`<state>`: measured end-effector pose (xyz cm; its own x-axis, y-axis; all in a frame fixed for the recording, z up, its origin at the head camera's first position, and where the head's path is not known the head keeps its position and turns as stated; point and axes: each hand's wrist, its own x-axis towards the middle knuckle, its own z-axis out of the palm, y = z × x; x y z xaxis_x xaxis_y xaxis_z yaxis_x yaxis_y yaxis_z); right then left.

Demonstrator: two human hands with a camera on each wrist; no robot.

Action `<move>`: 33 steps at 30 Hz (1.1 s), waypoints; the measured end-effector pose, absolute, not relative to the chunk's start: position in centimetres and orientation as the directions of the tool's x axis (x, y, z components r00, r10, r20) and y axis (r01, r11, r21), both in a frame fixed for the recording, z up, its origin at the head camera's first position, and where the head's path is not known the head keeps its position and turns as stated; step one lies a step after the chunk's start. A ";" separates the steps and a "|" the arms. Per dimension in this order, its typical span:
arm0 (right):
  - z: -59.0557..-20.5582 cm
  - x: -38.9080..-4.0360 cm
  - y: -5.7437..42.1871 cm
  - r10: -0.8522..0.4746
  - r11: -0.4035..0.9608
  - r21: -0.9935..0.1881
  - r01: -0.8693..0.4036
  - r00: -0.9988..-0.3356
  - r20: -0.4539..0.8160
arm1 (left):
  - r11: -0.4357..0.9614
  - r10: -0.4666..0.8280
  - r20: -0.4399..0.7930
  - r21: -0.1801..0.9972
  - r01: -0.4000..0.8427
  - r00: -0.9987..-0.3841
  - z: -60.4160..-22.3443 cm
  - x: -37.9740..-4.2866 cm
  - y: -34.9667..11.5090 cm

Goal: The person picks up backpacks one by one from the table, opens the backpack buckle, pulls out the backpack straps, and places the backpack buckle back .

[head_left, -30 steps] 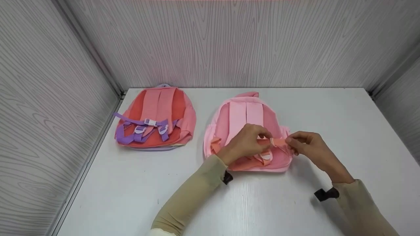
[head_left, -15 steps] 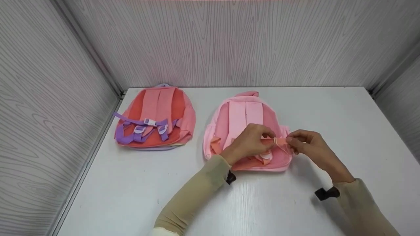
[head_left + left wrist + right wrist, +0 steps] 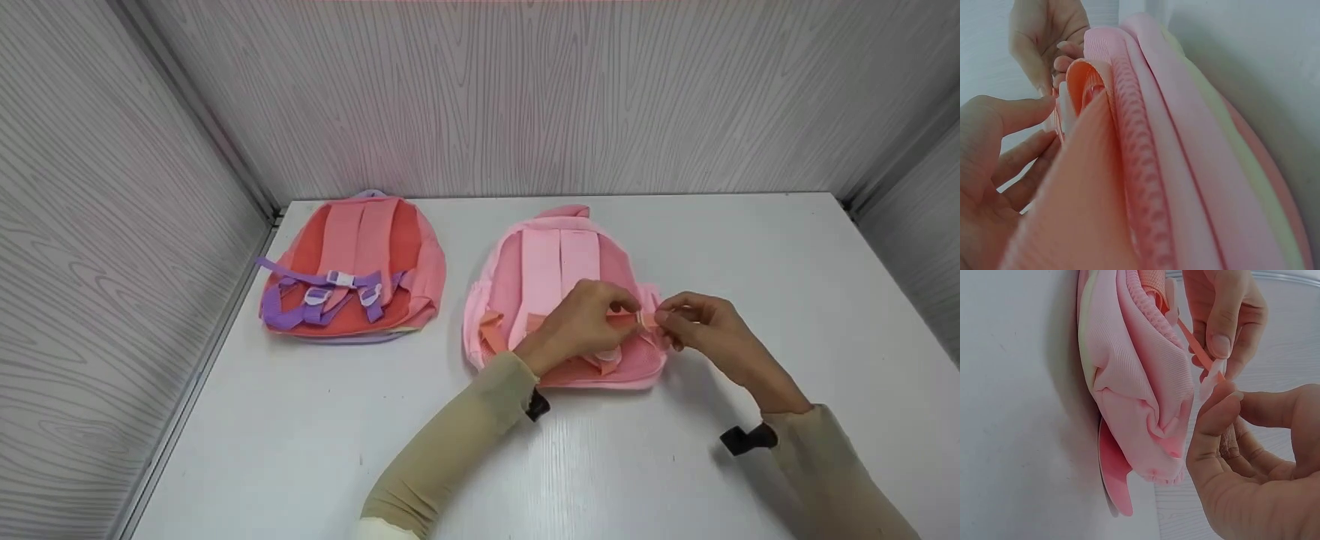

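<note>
pink backpack (image 3: 541, 270) lay on the white tabletop (image 3: 300, 435), padded shoulder straps up, right of a coral backpack (image 3: 356, 259) and well apart from it. both grips worked over its lower right. left grip (image 3: 581, 328) was closed in a pinch on a small pale buckle (image 3: 1207, 387); right grip (image 3: 707, 330) pinched the orange strap (image 3: 1196, 346) just beside it, though the fingertips hid which bit each one pressed. judged the bag light and soft, unlikely to break, apt to sag or skid if tugged. strap looked limp, thin and liable to twist; the buckle seemed stiff plastic, smooth, perhaps slippery. best hold, to my eye: thumb and forefinger on the flat faces of the buckle, and on the strap close to it, where the webbing would fold least. for shifting the whole bag, the padded body looked the surer hold. room: bare tabletop ran on to the right of the bag and in front of it, toward the person. less at the back, where the bag's top stood near the far edge and the back wall (image 3: 480, 97). coral backpack bounded the left, its purple straps (image 3: 272, 307) hanging near the tabletop's left edge.
</note>
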<state>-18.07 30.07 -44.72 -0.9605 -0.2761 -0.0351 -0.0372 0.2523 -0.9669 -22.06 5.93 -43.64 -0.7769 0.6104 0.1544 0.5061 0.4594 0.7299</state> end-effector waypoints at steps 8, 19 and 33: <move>-44.7 -18.2 30.1 -0.262 0.243 -0.969 -0.039 -0.965 -0.027 | 0.462 0.607 0.183 0.710 0.532 -0.773 -43.7 -22.2 6.5; -45.0 -18.2 30.1 -0.244 0.259 -0.965 -0.041 -0.970 -0.024 | 0.476 0.589 0.159 0.724 0.499 -0.792 -44.1 -22.1 7.1; -45.3 -18.3 30.0 -0.219 0.338 -0.940 -0.045 -0.975 -0.032 | 0.501 0.583 0.121 0.725 0.473 -0.803 -44.8 -22.1 7.1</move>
<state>-18.34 30.00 -45.32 -0.9753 -0.2188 -0.0317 -0.0453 0.3384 -0.9399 -22.13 7.06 -44.81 -0.8031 0.5835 0.1206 0.4728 0.5011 0.7248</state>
